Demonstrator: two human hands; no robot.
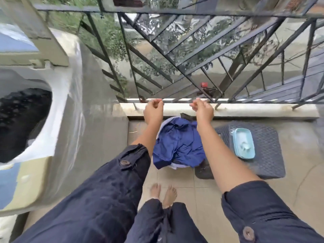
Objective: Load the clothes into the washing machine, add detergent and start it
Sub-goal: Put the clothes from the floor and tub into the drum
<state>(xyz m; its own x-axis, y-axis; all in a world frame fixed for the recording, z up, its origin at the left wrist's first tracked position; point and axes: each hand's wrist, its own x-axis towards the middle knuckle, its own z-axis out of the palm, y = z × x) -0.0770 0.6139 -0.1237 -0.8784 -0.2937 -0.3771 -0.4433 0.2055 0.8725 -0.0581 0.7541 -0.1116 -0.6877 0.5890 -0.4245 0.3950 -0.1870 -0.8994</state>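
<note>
A top-loading washing machine (57, 106) stands at the left with its lid up; dark laundry (21, 120) lies in its drum. On the floor ahead sits a white basket (162, 126) piled with a blue garment (178, 142). My left hand (153, 110) and my right hand (203, 109) hover side by side above the basket, fingers loosely curled, holding nothing. A light blue tub (243, 144) with a white scoop inside rests on a dark woven stool (266, 155) to the right of the basket.
A black metal balcony railing (175, 58) runs across the front above a low stone curb (245, 109). My bare feet (164, 192) stand on beige floor tiles just behind the basket. The machine's side wall hems in the left.
</note>
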